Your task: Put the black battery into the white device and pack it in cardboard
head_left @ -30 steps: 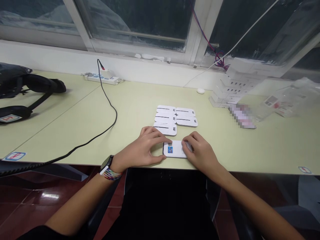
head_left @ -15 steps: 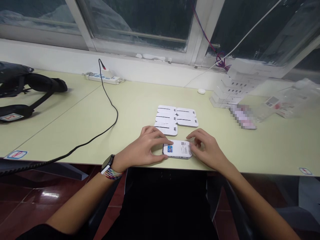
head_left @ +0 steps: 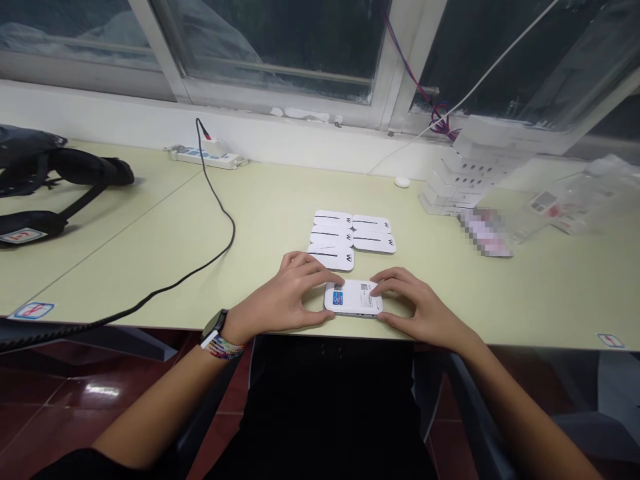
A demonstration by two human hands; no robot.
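A small white device (head_left: 353,298) with a blue sticker and printed label lies near the front edge of the pale green table (head_left: 150,233). My left hand (head_left: 283,297) grips its left end, thumb at the front and fingers over the back. My right hand (head_left: 417,307) grips its right end the same way. Just behind lie several white rounded cards (head_left: 350,239), each with a black line and a small mark, laid in two columns.
A black cable (head_left: 220,213) runs from a white power strip (head_left: 205,157) at the back across the table to the left edge. A black bag (head_left: 45,180) lies at far left. A stack of white boxes (head_left: 465,180) and clear plastic packets (head_left: 575,200) sit at right.
My right hand lifted off the device's top, drew to its right end and closed on it. My left hand stayed put on the left end.
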